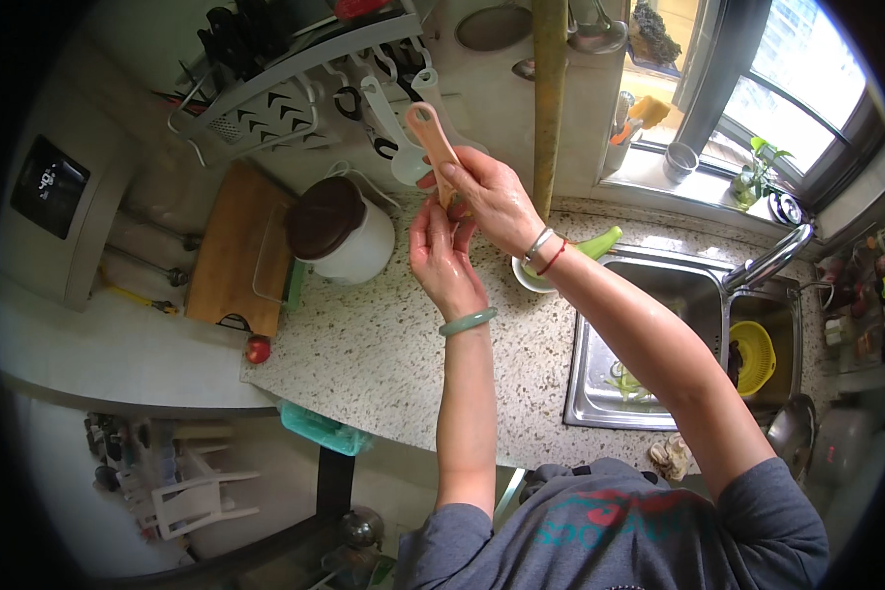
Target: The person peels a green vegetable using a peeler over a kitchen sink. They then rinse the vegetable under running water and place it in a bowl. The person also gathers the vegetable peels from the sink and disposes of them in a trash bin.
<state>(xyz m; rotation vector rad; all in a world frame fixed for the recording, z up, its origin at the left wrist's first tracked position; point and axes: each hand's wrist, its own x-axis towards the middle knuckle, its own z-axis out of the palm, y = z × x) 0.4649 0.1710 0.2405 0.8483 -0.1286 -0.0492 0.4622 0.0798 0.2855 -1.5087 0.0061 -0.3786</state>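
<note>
While right hand fingers grip a wooden spatula, left hand fingers touch its base above the lidded white pot.

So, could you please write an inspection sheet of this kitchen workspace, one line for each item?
Surface: speckled stone counter, mostly bare near the hands.
Job's things: tan wooden spatula, tilted, handle end up, above the counter.
Clutter: white pot with brown lid; wooden cutting board; bowl with green handle; small red fruit.
Grips: right hand closed around the spatula; left hand just below it, fingers touching its lower end.
Cables: nothing seen.
Surroundings: steel sink with yellow strainer; faucet; wall rack of utensils; window with plant.
</note>
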